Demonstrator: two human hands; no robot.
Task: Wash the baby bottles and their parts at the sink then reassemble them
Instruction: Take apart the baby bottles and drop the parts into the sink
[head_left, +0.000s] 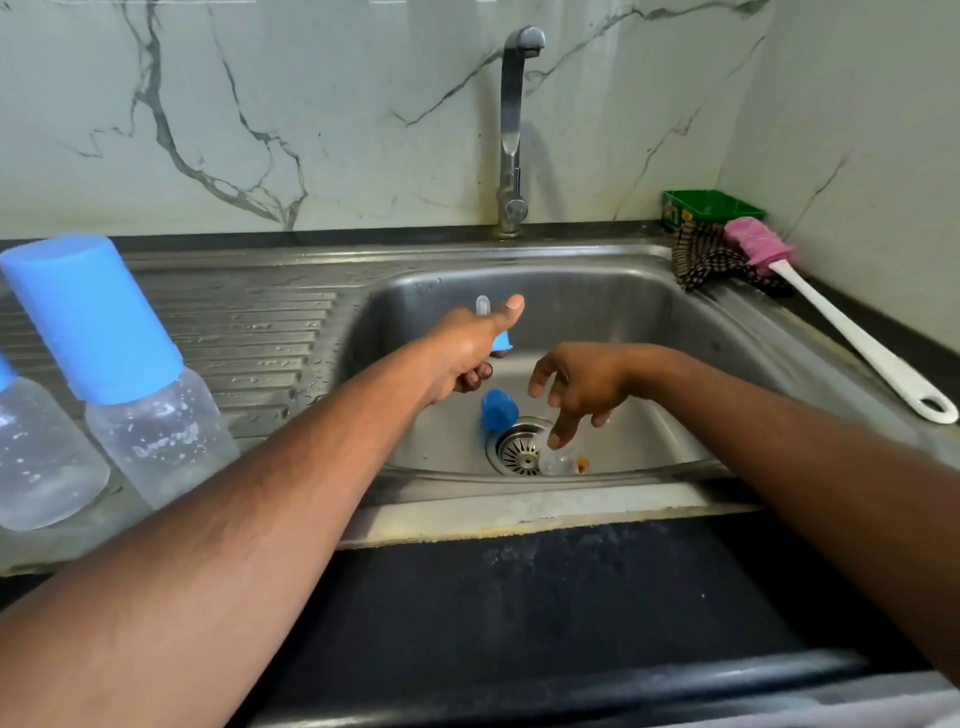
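Both forearms reach over the counter edge into the sink. Left hand grips a teat with its blue collar, teat tip up, thumb raised. Right hand hangs with fingers spread, holding nothing, fingertips pointing down at a clear part lying just right of the drain; it is the nearer hand. A blue cap lies beside the drain's left rim. Two capped bottles stand on the drainboard, well left.
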